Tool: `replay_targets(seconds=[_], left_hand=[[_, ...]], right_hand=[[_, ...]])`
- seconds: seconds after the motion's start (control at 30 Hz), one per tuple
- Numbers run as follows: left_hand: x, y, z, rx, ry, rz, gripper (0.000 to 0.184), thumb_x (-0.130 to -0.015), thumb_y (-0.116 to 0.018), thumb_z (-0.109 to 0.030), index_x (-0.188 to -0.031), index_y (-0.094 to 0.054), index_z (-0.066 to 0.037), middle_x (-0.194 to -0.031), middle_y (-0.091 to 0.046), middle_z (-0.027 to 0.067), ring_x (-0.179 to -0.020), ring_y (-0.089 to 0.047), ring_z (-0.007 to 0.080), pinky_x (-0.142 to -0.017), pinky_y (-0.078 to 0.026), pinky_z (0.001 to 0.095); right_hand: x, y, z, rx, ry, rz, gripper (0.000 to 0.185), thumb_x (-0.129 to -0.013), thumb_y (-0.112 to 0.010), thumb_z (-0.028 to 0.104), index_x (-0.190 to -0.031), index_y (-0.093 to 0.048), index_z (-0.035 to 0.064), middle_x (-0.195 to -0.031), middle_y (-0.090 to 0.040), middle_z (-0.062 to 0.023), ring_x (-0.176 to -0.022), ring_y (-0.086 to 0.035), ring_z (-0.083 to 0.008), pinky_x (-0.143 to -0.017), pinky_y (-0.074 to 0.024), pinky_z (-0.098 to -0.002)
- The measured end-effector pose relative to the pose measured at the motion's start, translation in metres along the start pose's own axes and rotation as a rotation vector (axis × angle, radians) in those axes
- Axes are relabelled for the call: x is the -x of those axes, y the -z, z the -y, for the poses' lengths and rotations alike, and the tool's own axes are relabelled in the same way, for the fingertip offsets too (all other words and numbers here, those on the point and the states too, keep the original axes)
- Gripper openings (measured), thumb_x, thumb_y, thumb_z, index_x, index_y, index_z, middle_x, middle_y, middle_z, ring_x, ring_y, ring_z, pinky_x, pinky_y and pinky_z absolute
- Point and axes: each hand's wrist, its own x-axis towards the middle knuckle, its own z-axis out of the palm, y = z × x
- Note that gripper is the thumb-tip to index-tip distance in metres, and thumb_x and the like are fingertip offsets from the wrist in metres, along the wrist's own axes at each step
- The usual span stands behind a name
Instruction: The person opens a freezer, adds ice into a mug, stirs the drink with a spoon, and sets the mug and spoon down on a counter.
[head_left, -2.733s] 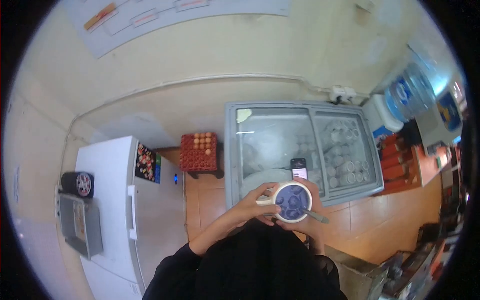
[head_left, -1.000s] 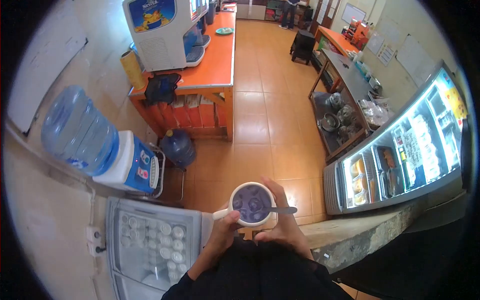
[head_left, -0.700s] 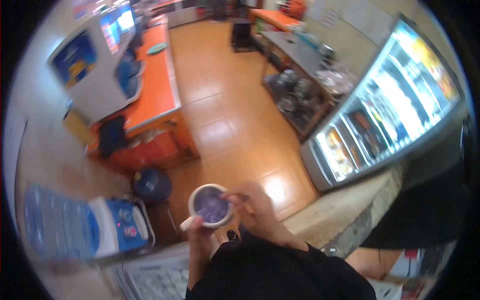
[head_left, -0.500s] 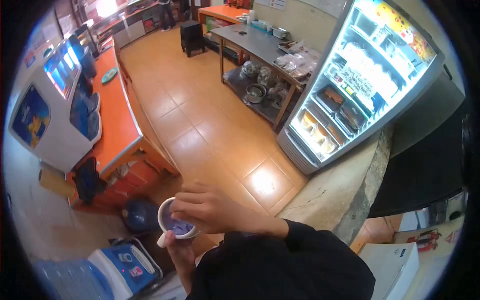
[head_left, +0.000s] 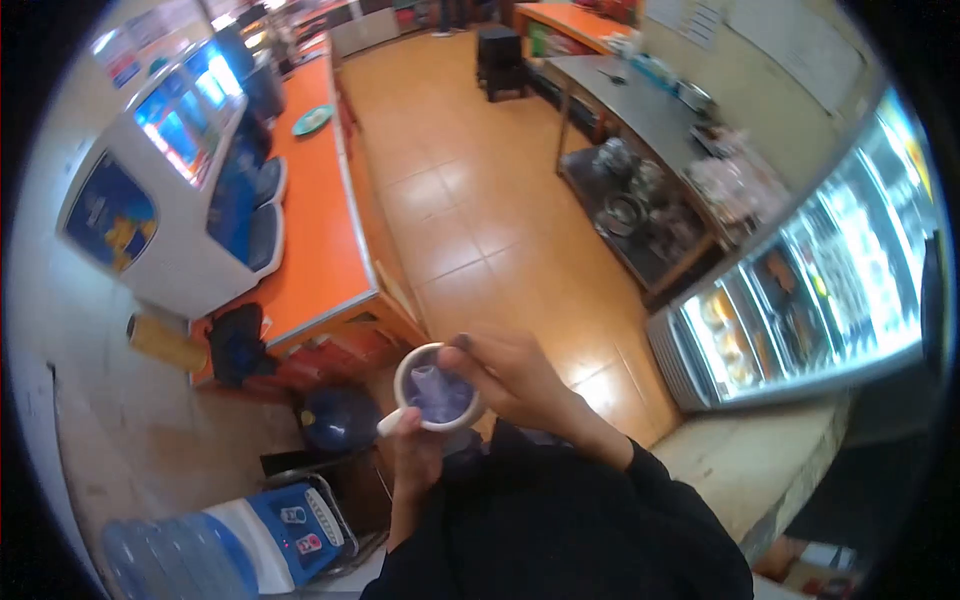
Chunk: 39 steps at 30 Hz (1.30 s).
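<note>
A white mug [head_left: 402, 375] with a purple inside is held low in front of my body. My left hand [head_left: 416, 452] is closed on it by the handle. Inside the mug stands a pale, translucent piece [head_left: 428, 380] that looks like crumpled plastic, over something purple. My right hand [head_left: 515, 375] is closed in a pinch over the mug's right rim. A small dark tip shows at its fingers, too blurred to name.
An orange counter [head_left: 318, 225] with drink dispensers [head_left: 170, 200] runs along the left. Below stand a water dispenser [head_left: 300, 525] and a blue water bottle [head_left: 340, 418]. At right are a steel table [head_left: 630, 105], a lit display fridge [head_left: 800, 290] and a stone ledge [head_left: 750, 455].
The view has swung left, so the room and mug appear farther right. My right hand has drawn back toward the mug's right rim, exposing the pale piece inside.
</note>
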Motion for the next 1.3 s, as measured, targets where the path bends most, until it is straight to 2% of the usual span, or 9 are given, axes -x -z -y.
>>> replay_targets(seconds=[0.07, 0.17, 0.37, 0.6, 0.67, 0.8, 0.87, 0.97, 1.3], left_hand=[[-0.02, -0.001, -0.005, 0.04, 0.021, 0.031, 0.055, -0.082, -0.056, -0.034, -0.125, -0.042, -0.001, -0.121, -0.052, 0.0125, -0.111, -0.053, 0.0237, -0.097, -0.042, 0.0405], [-0.043, -0.009, -0.016, -0.064, 0.056, 0.006, 0.053, -0.081, -0.057, -0.033, -0.122, -0.044, -0.002, -0.113, -0.057, 0.0106, -0.102, -0.058, 0.0202, -0.089, -0.049, 0.0371], [-0.101, 0.008, -0.04, -0.12, 0.052, 0.091, 0.051, -0.081, -0.057, -0.032, -0.122, -0.046, -0.004, -0.108, -0.057, 0.009, -0.097, -0.059, 0.0171, -0.086, -0.051, 0.0372], [-0.158, 0.011, -0.09, -0.163, 0.091, 0.207, 0.058, -0.078, -0.059, -0.036, -0.124, -0.045, -0.003, -0.111, -0.056, 0.0096, -0.098, -0.059, 0.0171, -0.085, -0.051, 0.0359], [-0.173, 0.015, -0.098, -0.15, 0.118, 0.237, 0.061, -0.078, -0.057, -0.039, -0.124, -0.042, -0.001, -0.113, -0.057, 0.0121, -0.105, -0.057, 0.0222, -0.09, -0.047, 0.0384], [-0.193, 0.02, -0.117, -0.157, 0.143, 0.27, 0.062, -0.077, -0.06, -0.037, -0.125, -0.044, -0.003, -0.112, -0.056, 0.01, -0.101, -0.058, 0.0179, -0.085, -0.051, 0.0354], [-0.2, 0.026, -0.124, -0.159, 0.172, 0.308, 0.061, -0.077, -0.059, -0.037, -0.125, -0.043, -0.003, -0.113, -0.055, 0.0099, -0.101, -0.058, 0.0177, -0.086, -0.05, 0.0354], [-0.207, 0.032, -0.139, -0.19, 0.233, 0.34, 0.062, -0.077, -0.058, -0.039, -0.124, -0.041, -0.003, -0.114, -0.055, 0.0119, -0.104, -0.057, 0.022, -0.09, -0.047, 0.0393], [-0.225, 0.056, -0.167, -0.268, 0.257, 0.333, 0.056, -0.077, -0.058, -0.043, -0.117, -0.047, -0.004, -0.103, -0.059, 0.0079, -0.093, -0.06, 0.0186, -0.084, -0.049, 0.0385]], right_hand=[[-0.015, 0.001, -0.006, 0.029, -0.023, 0.001, 0.015, -0.088, -0.055, 0.013, -0.086, -0.056, -0.0015, -0.079, -0.058, -0.0169, -0.071, -0.056, -0.0342, -0.063, -0.0447, -0.0398], [-0.036, -0.001, -0.016, 0.103, 0.097, -0.128, 0.004, -0.083, -0.06, 0.004, -0.083, -0.061, 0.0008, -0.076, -0.062, -0.0104, -0.065, -0.058, -0.0262, -0.056, -0.0432, -0.034], [-0.084, 0.007, -0.023, 0.211, 0.234, -0.005, 0.006, -0.077, -0.064, 0.005, -0.08, -0.06, 0.0009, -0.073, -0.061, -0.0081, -0.062, -0.054, -0.0223, -0.056, -0.0403, -0.0315], [-0.128, 0.005, -0.018, 0.314, 0.264, -0.046, 0.012, -0.075, -0.067, 0.01, -0.083, -0.062, 0.0034, -0.074, -0.059, -0.0066, -0.065, -0.053, -0.023, -0.057, -0.0394, -0.0325], [-0.137, 0.003, -0.016, 0.309, 0.306, -0.117, 0.013, -0.074, -0.068, 0.012, -0.082, -0.062, 0.0042, -0.073, -0.059, -0.0062, -0.064, -0.053, -0.0222, -0.057, -0.0394, -0.032], [-0.152, -0.007, -0.012, 0.326, 0.3, -0.138, 0.013, -0.075, -0.068, 0.014, -0.081, -0.062, 0.0042, -0.072, -0.059, -0.0065, -0.064, -0.054, -0.0218, -0.058, -0.0396, -0.0315], [-0.164, -0.017, -0.014, 0.316, 0.277, 0.028, 0.012, -0.075, -0.068, 0.014, -0.082, -0.062, 0.0047, -0.072, -0.058, -0.0065, -0.065, -0.054, -0.0215, -0.058, -0.0398, -0.0314], [-0.176, -0.038, -0.025, 0.351, 0.259, 0.077, 0.012, -0.076, -0.067, 0.014, -0.082, -0.061, 0.0055, -0.072, -0.057, -0.0058, -0.067, -0.054, -0.0209, -0.058, -0.0398, -0.0314], [-0.197, -0.076, -0.042, 0.464, 0.313, 0.057, 0.016, -0.075, -0.068, 0.012, -0.088, -0.06, 0.0058, -0.075, -0.056, -0.0039, -0.068, -0.054, -0.0201, -0.06, -0.0416, -0.0312]])
